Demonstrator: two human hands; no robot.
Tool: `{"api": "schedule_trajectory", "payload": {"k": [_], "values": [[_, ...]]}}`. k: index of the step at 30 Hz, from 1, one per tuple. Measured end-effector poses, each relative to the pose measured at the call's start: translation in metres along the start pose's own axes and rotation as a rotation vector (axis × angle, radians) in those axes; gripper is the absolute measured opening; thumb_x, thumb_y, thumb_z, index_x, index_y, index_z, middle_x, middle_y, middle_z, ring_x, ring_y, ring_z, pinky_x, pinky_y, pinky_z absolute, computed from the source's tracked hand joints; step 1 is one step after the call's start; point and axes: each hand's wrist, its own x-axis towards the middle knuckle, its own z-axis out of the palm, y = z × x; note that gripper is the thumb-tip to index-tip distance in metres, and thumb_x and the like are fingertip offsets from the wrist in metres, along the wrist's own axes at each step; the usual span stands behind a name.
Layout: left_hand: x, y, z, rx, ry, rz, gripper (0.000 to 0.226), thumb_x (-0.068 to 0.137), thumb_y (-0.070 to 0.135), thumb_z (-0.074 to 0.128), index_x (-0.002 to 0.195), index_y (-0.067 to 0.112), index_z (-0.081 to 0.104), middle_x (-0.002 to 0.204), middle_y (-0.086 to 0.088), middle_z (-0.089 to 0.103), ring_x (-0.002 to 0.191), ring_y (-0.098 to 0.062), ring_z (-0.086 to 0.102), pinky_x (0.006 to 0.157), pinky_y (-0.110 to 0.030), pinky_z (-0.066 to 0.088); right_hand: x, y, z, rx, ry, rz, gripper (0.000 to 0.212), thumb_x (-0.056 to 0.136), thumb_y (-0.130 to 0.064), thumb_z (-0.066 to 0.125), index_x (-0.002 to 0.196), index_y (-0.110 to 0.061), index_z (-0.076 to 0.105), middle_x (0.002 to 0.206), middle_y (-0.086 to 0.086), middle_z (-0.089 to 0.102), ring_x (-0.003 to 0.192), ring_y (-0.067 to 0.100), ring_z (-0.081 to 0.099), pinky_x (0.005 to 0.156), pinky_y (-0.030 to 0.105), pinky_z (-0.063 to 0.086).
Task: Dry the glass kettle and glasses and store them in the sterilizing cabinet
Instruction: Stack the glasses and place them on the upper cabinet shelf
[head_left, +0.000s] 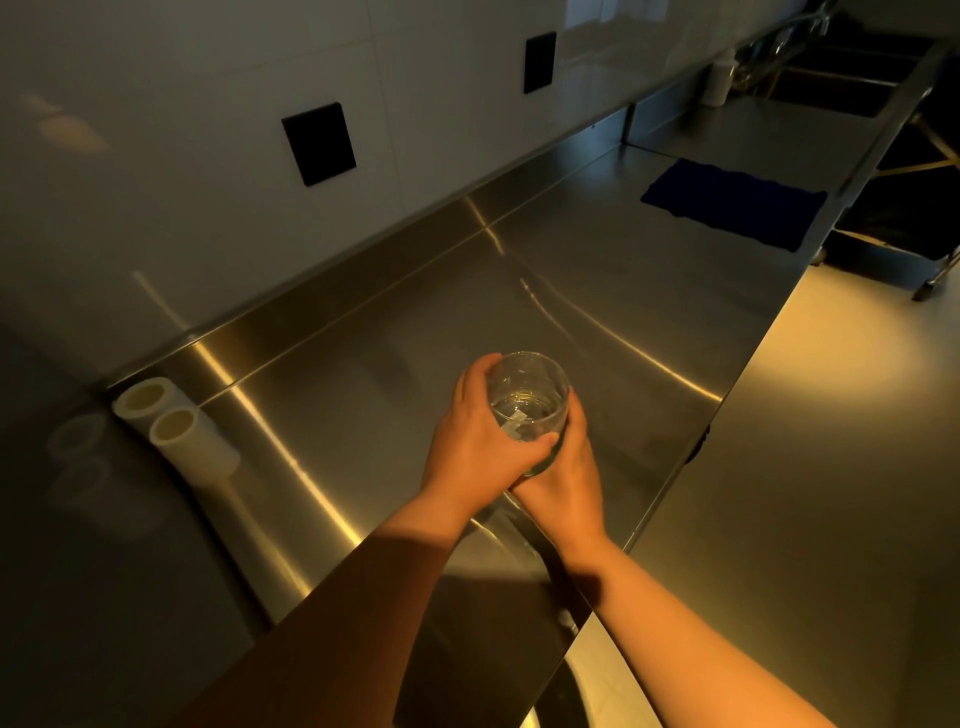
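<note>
A clear drinking glass (527, 397) is held mouth-up over the steel counter (597, 312), near its front edge. My left hand (472, 436) wraps its left side, thumb across the lower front. My right hand (563, 478) cups its base and right side from below. A small label shows through the glass near the bottom. A dark blue cloth (732, 205) lies flat on the counter far to the right. No kettle or cabinet is in view.
Two white rolls (171, 428) lie against the backsplash at the left. A white bottle (719, 78) and a sink (831, 88) sit at the far right end. Black wall outlets (319, 143) are on the tiled wall. The floor (805, 467) lies right of the counter edge.
</note>
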Motion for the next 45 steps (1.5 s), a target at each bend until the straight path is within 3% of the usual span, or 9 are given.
{"api": "schedule_trajectory", "payload": {"k": [5,10,15,25,32,36,40,45], "values": [[0.001,0.002,-0.001,-0.023,-0.054,0.004,0.093,0.054,0.048,0.081,0.131,0.041,0.029,0.130,0.016,0.043,0.108,0.001,0.048,0.078,-0.005,0.035,-0.003,0.000,-0.005,-0.042,0.026,-0.012,0.110,0.057,-0.053,0.081,0.145,-0.034,0.018,0.143,-0.005,0.042,0.129,0.011,0.043,0.098,0.041,0.047],[0.001,0.010,0.000,-0.073,-0.098,0.040,0.097,0.056,0.049,0.081,0.135,0.040,0.026,0.127,0.021,0.037,0.113,0.004,0.044,0.083,-0.003,0.033,-0.005,-0.005,-0.015,-0.083,0.082,-0.033,0.110,0.057,-0.053,0.082,0.145,-0.033,0.019,0.141,-0.009,0.044,0.127,0.009,0.044,0.096,0.041,0.049],[-0.003,0.023,-0.002,-0.131,-0.134,0.055,0.100,0.052,0.059,0.076,0.136,0.044,0.023,0.135,0.017,0.039,0.117,0.002,0.044,0.087,-0.010,0.037,-0.006,-0.017,-0.032,-0.108,0.094,-0.076,0.113,0.057,-0.058,0.080,0.147,-0.034,0.015,0.144,-0.010,0.041,0.129,0.008,0.042,0.097,0.040,0.048],[-0.024,0.063,-0.017,-0.384,-0.207,0.018,0.094,0.056,0.052,0.080,0.136,0.040,0.032,0.135,0.015,0.045,0.120,-0.001,0.048,0.096,-0.026,0.047,-0.022,-0.067,-0.078,-0.087,0.089,-0.144,0.108,0.055,-0.064,0.077,0.141,-0.050,0.015,0.137,-0.021,0.046,0.122,-0.001,0.048,0.092,0.032,0.051],[-0.047,0.093,-0.041,-0.465,-0.247,0.083,0.094,0.059,0.042,0.082,0.137,0.042,0.031,0.135,0.012,0.047,0.121,-0.002,0.049,0.099,-0.032,0.046,-0.036,-0.109,-0.113,-0.097,0.035,-0.243,0.111,0.052,-0.051,0.081,0.136,-0.060,0.009,0.133,-0.025,0.047,0.118,-0.002,0.050,0.083,0.017,0.047],[-0.065,0.106,-0.062,-0.512,-0.284,0.103,0.091,0.065,0.037,0.080,0.140,0.044,0.028,0.139,0.010,0.044,0.125,-0.008,0.047,0.098,-0.038,0.048,-0.051,-0.132,-0.127,-0.087,0.008,-0.297,0.109,0.054,-0.047,0.081,0.132,-0.066,0.007,0.122,-0.040,0.044,0.113,-0.008,0.049,0.079,0.011,0.044],[-0.084,0.123,-0.080,-0.574,-0.256,0.119,0.068,0.081,0.046,0.064,0.140,0.039,0.031,0.139,0.013,0.045,0.124,0.002,0.045,0.098,-0.021,0.043,-0.067,-0.155,-0.135,-0.042,0.001,-0.359,0.099,0.054,-0.043,0.078,0.125,-0.070,0.015,0.115,-0.051,0.041,0.106,-0.022,0.047,0.068,0.000,0.043],[-0.106,0.135,-0.094,-0.872,-0.243,-0.100,0.065,0.085,0.064,0.020,0.136,0.031,0.044,0.132,0.009,0.057,0.122,-0.006,0.050,0.106,-0.034,0.035,-0.085,-0.181,-0.142,-0.013,-0.007,-0.406,0.098,0.057,-0.047,0.083,0.126,-0.067,0.017,0.117,-0.049,0.041,0.107,-0.024,0.045,0.072,-0.004,0.039]]}}
